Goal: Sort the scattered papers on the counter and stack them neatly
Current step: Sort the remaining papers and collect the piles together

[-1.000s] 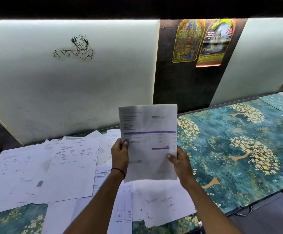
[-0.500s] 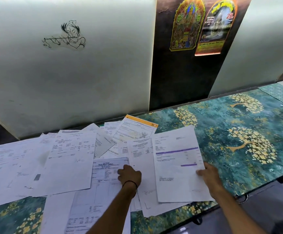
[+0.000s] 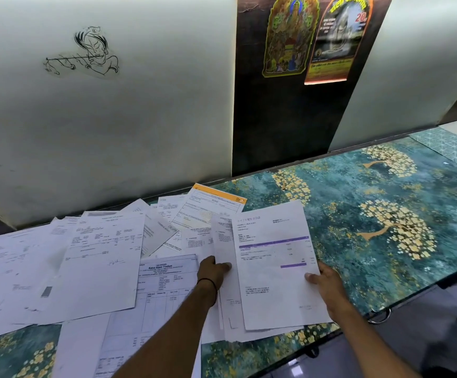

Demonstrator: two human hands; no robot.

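Note:
Several white printed papers lie scattered over the left half of the teal floral counter [image 3: 385,203]. A sheet with purple bars [image 3: 273,257] lies flat on top of a few other sheets near the front edge. My right hand [image 3: 324,282] grips its right edge with the thumb on top. My left hand [image 3: 213,270] pinches the left edge of the sheet beneath it [image 3: 222,241]. An orange-headed form [image 3: 208,205] lies at the back. A tax invoice [image 3: 164,279] sits left of my left hand, and a large white sheet [image 3: 102,263] lies further left.
A white wall panel [image 3: 113,118] rises right behind the counter, with a dark panel carrying two posters [image 3: 312,36]. The right half of the counter shows bare floral surface. A metal ring handle [image 3: 382,317] hangs below the front edge.
The purple-barred sheet was held up in both hands, then came down onto the papers at the right of the pile. My left hand let go of it and moved onto the sheet beneath.

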